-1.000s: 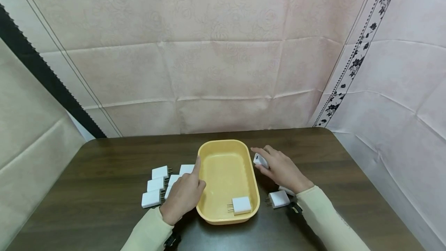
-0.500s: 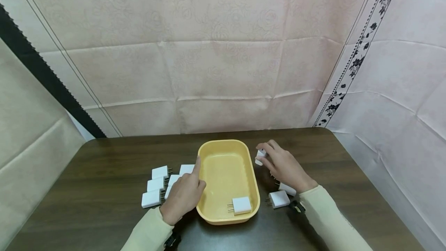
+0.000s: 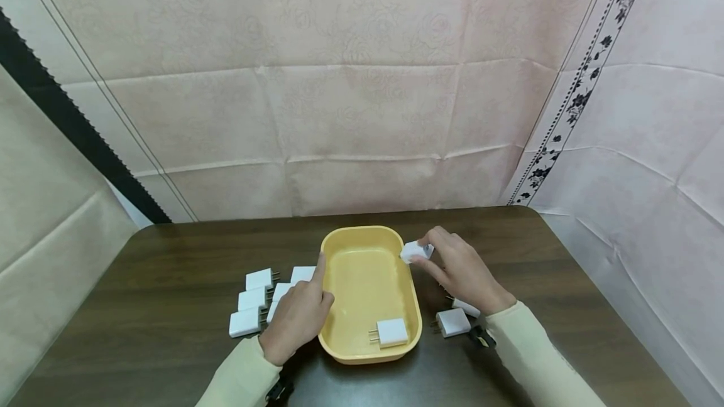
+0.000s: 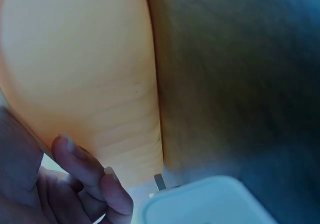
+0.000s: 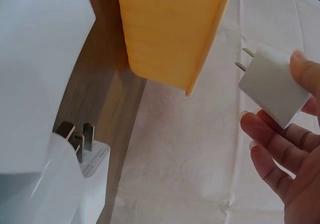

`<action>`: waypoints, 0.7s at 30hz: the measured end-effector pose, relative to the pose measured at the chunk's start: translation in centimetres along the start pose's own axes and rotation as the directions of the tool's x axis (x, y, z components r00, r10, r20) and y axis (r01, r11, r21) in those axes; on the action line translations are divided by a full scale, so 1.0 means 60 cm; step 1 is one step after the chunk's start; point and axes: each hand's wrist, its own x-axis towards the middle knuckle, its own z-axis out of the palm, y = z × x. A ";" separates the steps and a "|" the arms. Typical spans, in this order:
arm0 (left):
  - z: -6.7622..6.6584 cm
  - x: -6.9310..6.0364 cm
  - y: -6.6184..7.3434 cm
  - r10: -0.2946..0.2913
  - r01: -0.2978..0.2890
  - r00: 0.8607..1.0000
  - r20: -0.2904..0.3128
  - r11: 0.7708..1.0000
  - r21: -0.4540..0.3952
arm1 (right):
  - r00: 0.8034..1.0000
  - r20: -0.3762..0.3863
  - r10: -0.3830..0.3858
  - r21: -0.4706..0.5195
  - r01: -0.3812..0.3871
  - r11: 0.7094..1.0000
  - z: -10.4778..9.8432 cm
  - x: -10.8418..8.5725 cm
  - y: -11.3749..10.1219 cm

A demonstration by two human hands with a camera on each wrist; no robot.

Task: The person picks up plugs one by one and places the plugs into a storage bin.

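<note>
Between finger and thumb my right hand [image 3: 460, 269] pinches a white charger [image 3: 416, 251] at the right rim of a yellow plastic basin [image 3: 370, 269]. The right wrist view shows this charger [image 5: 274, 86] held in the air, its two metal prongs towards the basin's outer wall [image 5: 170, 29]. My left hand [image 3: 300, 316] holds the basin's left rim, index finger stretched along it and thumb over the edge. Its other fingers [image 4: 80, 164] curl by the outer wall in the left wrist view. One charger [image 3: 392, 333] lies inside the basin, near its front right corner.
Left of the basin several white chargers [image 3: 252, 298] lie close together, some partly behind my left hand. Two more, a front one [image 3: 453, 323] and one by my right wrist [image 3: 466, 306], lie on the dark wooden table [image 3: 170, 306]. A cloth-covered wall [image 3: 351, 118] stands behind.
The right hand has turned the charger in its fingers and brought it left to the basin's rim, after first shifting slightly away from it. The left hand and basin stay in place.
</note>
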 end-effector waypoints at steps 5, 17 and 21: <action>0.000 0.000 0.000 0.001 -0.001 1.000 0.004 1.000 0.000 | 1.000 0.003 -0.026 0.010 0.026 1.000 0.000 0.001 -0.009; 0.001 -0.001 0.000 0.004 -0.004 1.000 -0.004 1.000 0.003 | 0.994 0.006 -0.111 0.132 0.109 0.985 0.009 0.004 -0.020; 0.000 -0.001 0.000 0.008 -0.008 1.000 -0.011 1.000 0.005 | 0.993 0.022 -0.116 0.140 0.112 0.984 0.011 0.004 -0.027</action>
